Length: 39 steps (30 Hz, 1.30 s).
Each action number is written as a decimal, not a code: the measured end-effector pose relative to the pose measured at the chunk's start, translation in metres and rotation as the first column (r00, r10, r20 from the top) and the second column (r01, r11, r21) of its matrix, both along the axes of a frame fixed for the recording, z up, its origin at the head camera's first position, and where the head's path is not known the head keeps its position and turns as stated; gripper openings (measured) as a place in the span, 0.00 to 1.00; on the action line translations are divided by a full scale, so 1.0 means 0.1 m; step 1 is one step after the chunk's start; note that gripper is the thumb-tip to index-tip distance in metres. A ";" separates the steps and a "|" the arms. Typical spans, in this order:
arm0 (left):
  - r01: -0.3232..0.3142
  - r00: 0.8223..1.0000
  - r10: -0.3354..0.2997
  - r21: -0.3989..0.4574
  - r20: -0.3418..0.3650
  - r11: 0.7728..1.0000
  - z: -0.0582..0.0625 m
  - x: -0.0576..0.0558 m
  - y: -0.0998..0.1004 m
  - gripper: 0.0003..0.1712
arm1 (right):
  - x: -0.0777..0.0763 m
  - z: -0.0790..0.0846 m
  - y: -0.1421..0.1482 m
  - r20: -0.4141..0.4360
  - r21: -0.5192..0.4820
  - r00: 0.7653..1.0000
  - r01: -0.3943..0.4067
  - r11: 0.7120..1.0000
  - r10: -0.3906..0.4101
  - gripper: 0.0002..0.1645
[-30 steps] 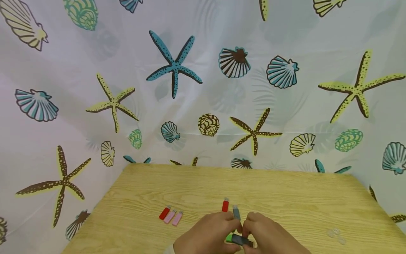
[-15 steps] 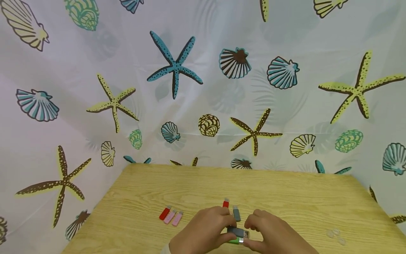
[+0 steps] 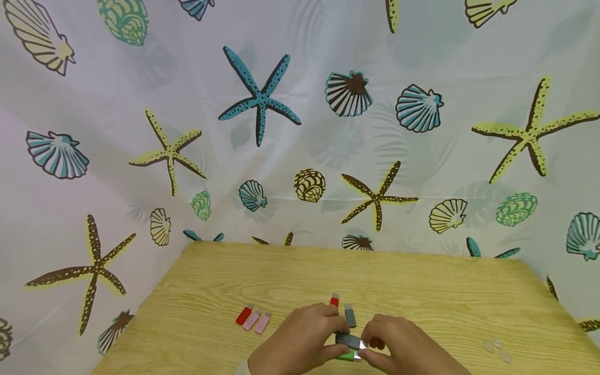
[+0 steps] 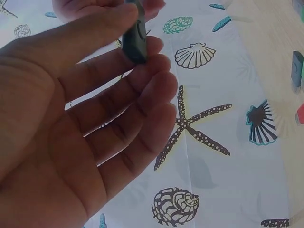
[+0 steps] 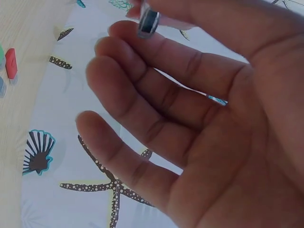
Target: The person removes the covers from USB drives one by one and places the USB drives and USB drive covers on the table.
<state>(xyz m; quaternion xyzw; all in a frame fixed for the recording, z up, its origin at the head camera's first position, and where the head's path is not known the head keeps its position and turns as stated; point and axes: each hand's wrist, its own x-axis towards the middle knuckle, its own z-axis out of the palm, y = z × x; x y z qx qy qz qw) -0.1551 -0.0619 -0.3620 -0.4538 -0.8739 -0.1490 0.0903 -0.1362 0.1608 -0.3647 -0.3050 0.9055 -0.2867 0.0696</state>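
My left hand [image 3: 304, 333] pinches a dark grey USB stick [image 3: 348, 340] between thumb and fingers, its metal connector pointing right. In the left wrist view the same USB stick [image 4: 135, 35] shows between thumb and forefinger. My right hand [image 3: 398, 341] has thumb and forefinger at the connector end; the right wrist view shows the silver-rimmed end [image 5: 148, 23] at the forefinger. I cannot tell whether a clear cap is on it. Just below lies a green USB stick [image 3: 346, 356], partly hidden by the left thumb.
Beyond the hands lie a red USB stick [image 3: 334, 300] and a grey one [image 3: 350, 315]. To the left are another red stick [image 3: 244, 315] and two pink ones [image 3: 262, 323]. Small clear pieces [image 3: 497, 345] rest at right on the wooden table [image 3: 211, 276]. A patterned curtain [image 3: 281, 151] surrounds it.
The hands drew apart, baring the grey stick's connector and the green stick below it. Since then the right fingers have closed in on the connector end; the left hand has barely moved.
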 end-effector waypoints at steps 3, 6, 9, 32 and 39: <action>0.004 1.000 -0.004 0.001 0.017 1.000 0.00 0.01 0.01 0.14 | 0.00 0.00 -0.02 -0.016 -0.009 1.000 -0.019 1.000 0.019 0.07; 0.032 0.999 -0.032 0.003 0.002 0.999 0.00 0.01 0.02 0.13 | 0.00 0.00 -0.03 -0.028 -0.019 0.999 -0.036 0.999 0.036 0.08; 0.055 0.998 -0.054 0.013 -0.036 0.998 -0.01 0.01 0.02 0.11 | 0.00 0.00 -0.04 -0.013 -0.036 0.999 -0.035 0.999 0.035 0.08; 0.110 0.991 -0.105 0.053 -0.084 0.993 0.01 -0.01 -0.02 0.07 | -0.01 -0.05 -0.03 -0.021 -0.101 0.992 -0.127 0.987 0.125 0.13; 0.105 0.994 -0.104 0.082 -0.021 0.991 0.01 -0.02 -0.02 0.06 | 0.00 -0.04 -0.04 0.021 -0.115 0.992 -0.122 0.986 0.125 0.15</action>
